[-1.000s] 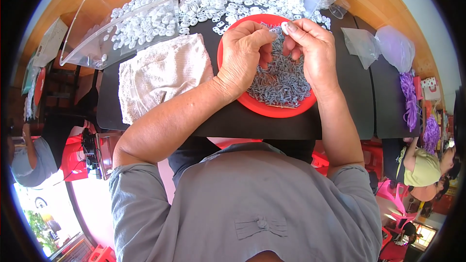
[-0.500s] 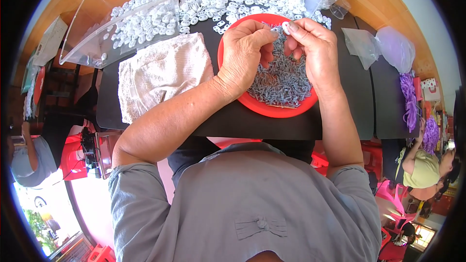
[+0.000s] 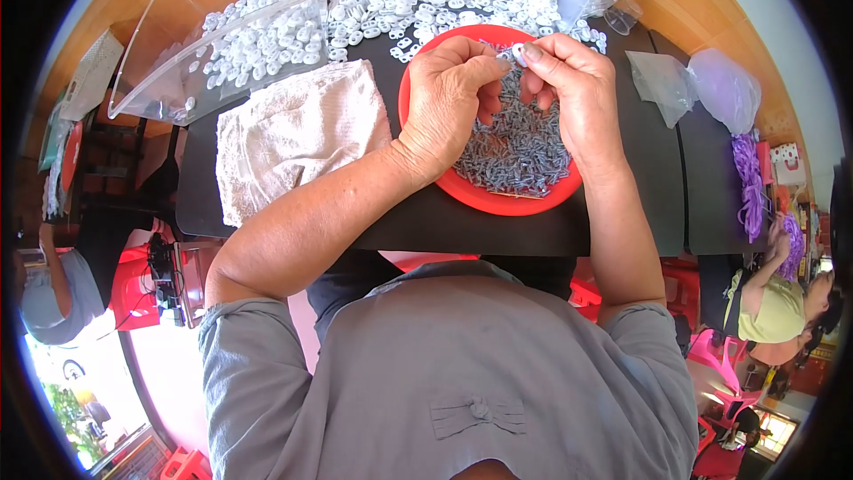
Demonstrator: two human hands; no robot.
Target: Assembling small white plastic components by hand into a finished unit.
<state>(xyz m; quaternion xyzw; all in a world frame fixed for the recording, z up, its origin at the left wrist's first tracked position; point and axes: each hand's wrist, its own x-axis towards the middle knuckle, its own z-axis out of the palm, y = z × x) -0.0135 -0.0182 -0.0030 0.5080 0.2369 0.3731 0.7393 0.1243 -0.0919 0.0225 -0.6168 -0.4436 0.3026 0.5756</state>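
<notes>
Little has changed since half a second ago. The cream cloth point(image 3: 298, 133) lies as before. The left hand point(image 3: 449, 102) stays over the red bowl point(image 3: 498, 200) of grey screws point(image 3: 524, 147); the right hand point(image 3: 569, 93) fingers still pinch a small white ring point(image 3: 518, 52) above it.

Tiny piece point(image 3: 517, 51) between fingertips, too small.

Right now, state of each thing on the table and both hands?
left hand: over the red dish, fingertips pinched together
right hand: pinching a small white ring
red dish: full of small grey metal parts
clear bin: open, holding white rings
towel: lying flat, rumpled
clear bags: crumpled, lying loose
</notes>
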